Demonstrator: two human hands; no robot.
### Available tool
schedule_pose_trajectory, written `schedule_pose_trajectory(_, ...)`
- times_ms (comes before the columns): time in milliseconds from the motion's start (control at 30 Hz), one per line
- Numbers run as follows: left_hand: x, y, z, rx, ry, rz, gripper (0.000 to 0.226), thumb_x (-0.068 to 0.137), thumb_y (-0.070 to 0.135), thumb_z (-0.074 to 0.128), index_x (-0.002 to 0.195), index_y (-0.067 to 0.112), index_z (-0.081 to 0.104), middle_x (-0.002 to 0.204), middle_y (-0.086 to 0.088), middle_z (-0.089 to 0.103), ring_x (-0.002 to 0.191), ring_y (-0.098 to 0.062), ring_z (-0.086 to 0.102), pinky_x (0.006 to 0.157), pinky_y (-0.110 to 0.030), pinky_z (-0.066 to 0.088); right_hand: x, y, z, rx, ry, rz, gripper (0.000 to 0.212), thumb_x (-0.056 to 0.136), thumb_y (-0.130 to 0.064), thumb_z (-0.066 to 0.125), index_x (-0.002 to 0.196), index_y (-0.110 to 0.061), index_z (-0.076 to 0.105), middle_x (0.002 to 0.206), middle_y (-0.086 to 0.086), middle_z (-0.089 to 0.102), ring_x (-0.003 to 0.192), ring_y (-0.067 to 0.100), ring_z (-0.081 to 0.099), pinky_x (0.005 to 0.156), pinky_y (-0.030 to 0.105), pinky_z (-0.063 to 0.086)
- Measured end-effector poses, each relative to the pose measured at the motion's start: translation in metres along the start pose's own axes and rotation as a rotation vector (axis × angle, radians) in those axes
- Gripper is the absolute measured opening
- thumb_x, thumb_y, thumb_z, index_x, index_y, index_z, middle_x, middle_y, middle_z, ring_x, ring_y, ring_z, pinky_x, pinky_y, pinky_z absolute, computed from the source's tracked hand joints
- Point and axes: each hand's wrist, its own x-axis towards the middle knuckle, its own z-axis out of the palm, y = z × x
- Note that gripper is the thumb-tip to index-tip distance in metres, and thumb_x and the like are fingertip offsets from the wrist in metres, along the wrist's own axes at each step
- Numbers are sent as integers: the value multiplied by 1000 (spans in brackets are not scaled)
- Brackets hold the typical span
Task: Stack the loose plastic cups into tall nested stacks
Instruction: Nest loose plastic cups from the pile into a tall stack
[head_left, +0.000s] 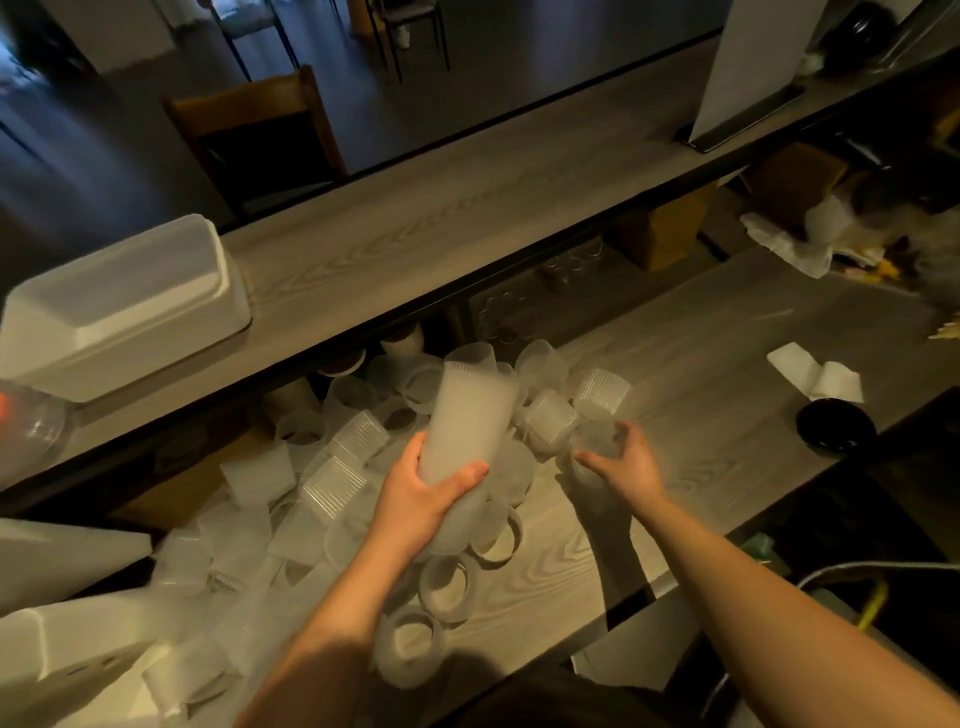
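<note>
Dim room; pale wood-grain worktop littered with loose translucent plastic cups. My left hand wraps the tall nested frosted stack, mouth at 12 o'clock. My right hand curls its fingers around one clear cup at 3 o'clock. Next, probably: seat it in the stack's mouth.
</note>
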Motion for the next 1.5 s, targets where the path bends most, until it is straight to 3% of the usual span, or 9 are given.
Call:
schedule_pose_trajectory(167, 4, 3, 12, 3, -36, -14, 89, 50, 72, 71, 125, 29, 50, 114, 10, 60, 99, -9, 61, 75, -29, 54, 1, 2, -4, -54, -42, 12, 96, 55, -73, 76, 130, -18, 54, 131, 5, 57, 124, 24, 52, 102, 46, 48)
schedule_pose_trajectory(300, 7, 7, 16, 9, -54, -10, 88, 50, 71, 72, 123, 28, 51, 113, 8, 60, 99, -10, 62, 72, -27, 53, -7, -7, -16, 167, -98, 62, 72, 72, -43, 86, 130, -14, 55, 128, 8, 56, 117, 23, 55, 96, 36, 50)
schedule_pose_trajectory(467, 7, 14, 20, 7, -72, 3, 84, 49, 71, 71, 122, 34, 48, 113, 12, 59, 98, -5, 61, 70, -22, 51, -17, -30, -44, 410, -122, 17, 45, 87, -31, 73, 127, -17, 57, 115, 6, 58, 95, 16, 59, 73, 30, 51)
schedule_pose_trajectory(567, 5, 17, 20, 33, -57, 18, 80, 49, 71, 71, 118, 39, 48, 112, 14, 59, 96, -4, 60, 68, -21, 50, -21, -49, -61, 503, -144, -56, 37, 91, -29, 66, 127, -21, 58, 122, 9, 59, 107, 24, 60, 90, 45, 56)
schedule_pose_trajectory(733, 2, 18, 17, 151, -64, 63, 74, 49, 73, 72, 113, 48, 45, 112, 20, 53, 98, -1, 56, 71, -21, 48, -29, -89, -80, 583, -221, -197, 60, 76, -43, 66, 132, -22, 57, 126, 7, 62, 114, 23, 61, 93, 42, 52)
schedule_pose_trajectory(1133, -3, 18, 11, 353, -101, 111, 85, 53, 73, 78, 126, 46, 44, 117, 21, 53, 103, 0, 54, 79, -27, 52, -57, -116, -64, 353, -355, -419, 47, 96, -24, 61, 141, -26, 47, 119, -12, 54, 113, 0, 51, 91, 17, 40)
schedule_pose_trajectory(1267, -5, 21, 14, 330, -82, 113, 82, 58, 68, 79, 127, 42, 45, 115, 21, 52, 100, 2, 53, 71, -20, 45, -69, -114, -45, 326, -380, -423, 62, 93, -56, 54, 145, -25, 43, 136, -10, 42, 122, 2, 42, 88, 10, 34)
schedule_pose_trajectory(1400, -6, 18, 15, 289, -91, 75, 88, 53, 72, 79, 127, 37, 48, 114, 20, 54, 99, 1, 55, 71, -18, 46, -64, -104, -38, 380, -448, -372, 76, 90, -71, 34, 149, -24, 42, 151, -6, 40, 136, 10, 40, 112, 29, 35)
schedule_pose_trajectory(1500, -8, 15, 21, 194, -75, 37, 87, 48, 76, 73, 122, 35, 53, 112, 17, 59, 98, -1, 58, 73, -23, 49, -53, -91, -36, 452, -391, -291, 86, 84, -78, 32, 150, -24, 42, 155, -3, 40, 141, 13, 38, 115, 39, 37)
